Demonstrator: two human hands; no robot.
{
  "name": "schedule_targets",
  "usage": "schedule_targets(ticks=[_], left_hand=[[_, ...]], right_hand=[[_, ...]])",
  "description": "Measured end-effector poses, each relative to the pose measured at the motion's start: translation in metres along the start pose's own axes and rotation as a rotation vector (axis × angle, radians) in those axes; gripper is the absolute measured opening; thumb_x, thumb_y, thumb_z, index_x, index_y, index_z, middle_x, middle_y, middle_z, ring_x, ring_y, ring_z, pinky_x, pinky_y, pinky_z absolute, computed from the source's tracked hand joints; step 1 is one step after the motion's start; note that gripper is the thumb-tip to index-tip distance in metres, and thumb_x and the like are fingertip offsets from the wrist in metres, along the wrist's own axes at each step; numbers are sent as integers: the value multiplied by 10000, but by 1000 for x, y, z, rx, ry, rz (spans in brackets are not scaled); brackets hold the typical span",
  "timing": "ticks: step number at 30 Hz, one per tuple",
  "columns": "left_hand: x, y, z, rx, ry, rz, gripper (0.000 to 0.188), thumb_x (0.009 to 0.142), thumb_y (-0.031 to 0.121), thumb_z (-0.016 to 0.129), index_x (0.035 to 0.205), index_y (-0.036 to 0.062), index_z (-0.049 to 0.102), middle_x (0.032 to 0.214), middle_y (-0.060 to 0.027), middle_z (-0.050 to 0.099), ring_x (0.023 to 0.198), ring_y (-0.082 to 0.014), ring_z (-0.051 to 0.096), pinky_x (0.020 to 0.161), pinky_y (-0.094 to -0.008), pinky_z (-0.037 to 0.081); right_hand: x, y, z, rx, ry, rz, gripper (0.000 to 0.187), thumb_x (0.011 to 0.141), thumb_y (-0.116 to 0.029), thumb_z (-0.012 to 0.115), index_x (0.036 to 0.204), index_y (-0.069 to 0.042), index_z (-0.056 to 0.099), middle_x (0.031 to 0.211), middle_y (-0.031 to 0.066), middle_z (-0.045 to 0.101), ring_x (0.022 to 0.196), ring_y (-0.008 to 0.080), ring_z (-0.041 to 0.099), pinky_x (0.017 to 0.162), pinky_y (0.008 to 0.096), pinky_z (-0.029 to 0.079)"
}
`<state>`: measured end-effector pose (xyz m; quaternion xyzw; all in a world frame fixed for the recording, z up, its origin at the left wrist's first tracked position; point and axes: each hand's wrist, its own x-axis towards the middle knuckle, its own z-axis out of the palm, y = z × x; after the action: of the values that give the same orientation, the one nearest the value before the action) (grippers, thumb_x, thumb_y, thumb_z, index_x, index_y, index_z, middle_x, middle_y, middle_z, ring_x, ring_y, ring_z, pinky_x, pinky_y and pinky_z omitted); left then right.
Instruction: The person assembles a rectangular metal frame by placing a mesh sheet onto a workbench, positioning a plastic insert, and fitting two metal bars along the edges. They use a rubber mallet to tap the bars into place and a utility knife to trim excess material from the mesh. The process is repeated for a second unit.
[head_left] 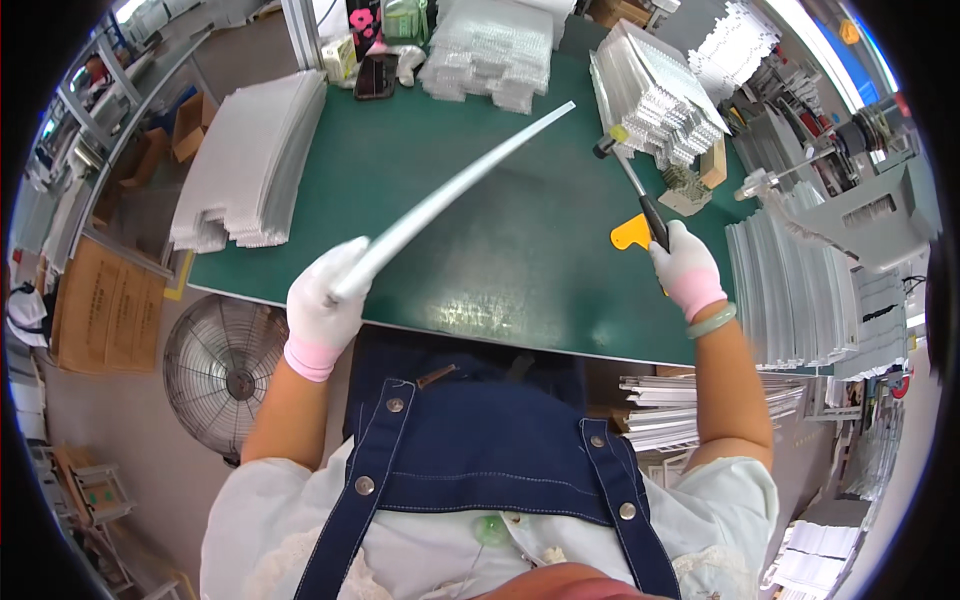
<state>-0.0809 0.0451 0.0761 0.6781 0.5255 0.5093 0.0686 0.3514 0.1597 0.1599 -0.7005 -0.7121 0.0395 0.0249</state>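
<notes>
My left hand [325, 305], in a white glove with a pink cuff, is closed round the near end of a long, slim white strip [450, 194]. The strip slants up and away to the right over the green tabletop [520, 250]. At the right, my gloved right hand [690, 272] grips a small mallet [653, 220] by its black handle. Its metal shaft points away from me, and its head is yellow and black. Just left of that handle lies a yellow flat scraper [628, 233], partly hidden by the hand.
Stacked pale panels stand at the table's left [255, 150], with more silvery stacks at the back [490, 45] and back right [650, 90]. A phone [376, 77] lies at the back left. Upright panels [790, 280] line the right side. A fan [225, 375] stands below left.
</notes>
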Motion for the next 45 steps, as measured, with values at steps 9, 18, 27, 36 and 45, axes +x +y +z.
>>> schedule_targets(ticks=[9, 18, 27, 36, 45], left_hand=[[-33, 34, 77, 267, -725, 324, 688, 699, 328, 804, 1296, 102, 550, 1326, -165, 504, 1275, -404, 435, 1096, -538, 342], [-42, 22, 88, 277, -699, 344, 603, 754, 240, 763, 1309, 131, 555, 1347, -154, 500, 1292, -409, 420, 1102, -554, 321], [-42, 18, 90, 277, -693, 348, 594, 755, 214, 759, 1304, 123, 553, 1342, -162, 499, 1286, -413, 418, 1092, -544, 330], [-30, 23, 68, 239, -650, 112, 652, 772, 229, 737, 1352, 44, 503, 1391, -222, 458, 1322, -435, 394, 1114, -515, 327], [4, -13, 39, -504, -619, -955, 510, 970, 311, 612, 1292, -72, 510, 1018, -123, 674, 681, -117, 598, 595, -225, 472]], right_hand=[[-8, 7, 62, 95, -102, 17, 357, 923, -264, 607, 1192, -33, 570, 978, 218, 687, 919, 393, 661, 824, 468, 508], [50, -58, 72, -11, -46, -92, 630, 945, -239, 550, 1526, -318, 321, 958, 172, 698, 890, 376, 673, 797, 476, 525], [62, -68, 76, -87, -41, -161, 637, 941, -234, 563, 1523, -319, 321, 887, 192, 689, 840, 392, 663, 763, 490, 516], [36, -20, 102, 351, 278, -174, 454, 934, -341, 607, 1253, -16, 607, 1073, 240, 665, 1005, 403, 642, 903, 444, 498], [-116, -43, 118, 1626, -623, 195, 439, 1009, -328, 562, 1262, 30, 529, 967, 117, 660, 842, 220, 650, 770, 336, 537]])
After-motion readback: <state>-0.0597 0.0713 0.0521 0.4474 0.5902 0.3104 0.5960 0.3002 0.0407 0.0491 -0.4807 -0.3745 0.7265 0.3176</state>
